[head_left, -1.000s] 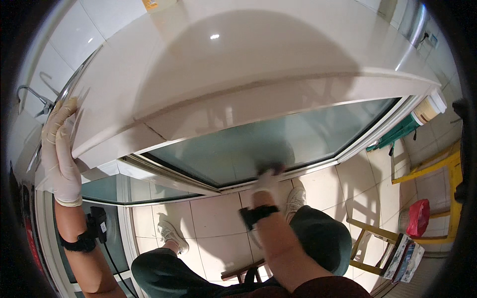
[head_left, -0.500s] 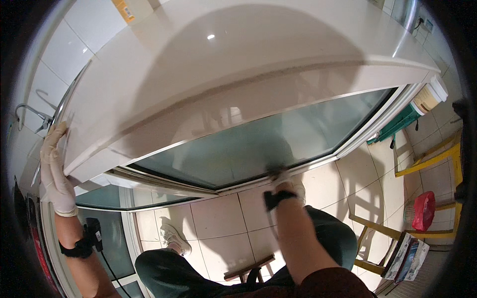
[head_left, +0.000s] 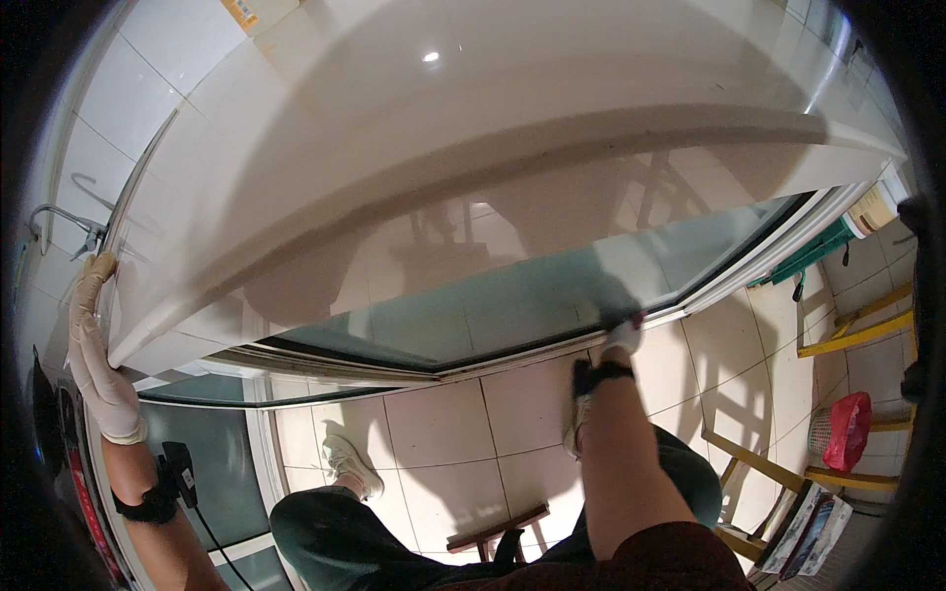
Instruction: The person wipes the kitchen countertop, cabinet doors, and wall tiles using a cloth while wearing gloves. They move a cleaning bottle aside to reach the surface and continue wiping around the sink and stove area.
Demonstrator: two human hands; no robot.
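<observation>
A white countertop [head_left: 473,148] fills the upper view, with frosted green glass cabinet doors [head_left: 473,305] below its front edge. My left hand [head_left: 99,360], in a white glove, lies flat with fingers stretched against the counter's left end. My right hand [head_left: 621,340], also gloved, presses a small dark cloth [head_left: 616,317] onto the lower right part of the glass, just above the door's bottom frame. A black band sits on each wrist.
A metal tap [head_left: 69,222] sticks out at far left. My shoes [head_left: 350,463] stand on the beige tiled floor [head_left: 443,424]. To the right are yellow wooden frames [head_left: 857,330], a red bag [head_left: 845,428] and stacked booklets [head_left: 813,532]. A low wooden stool [head_left: 493,530] is beneath me.
My right hand has slid to the right along the bottom of the glass with the cloth. My left hand has shifted lower on the counter's left end.
</observation>
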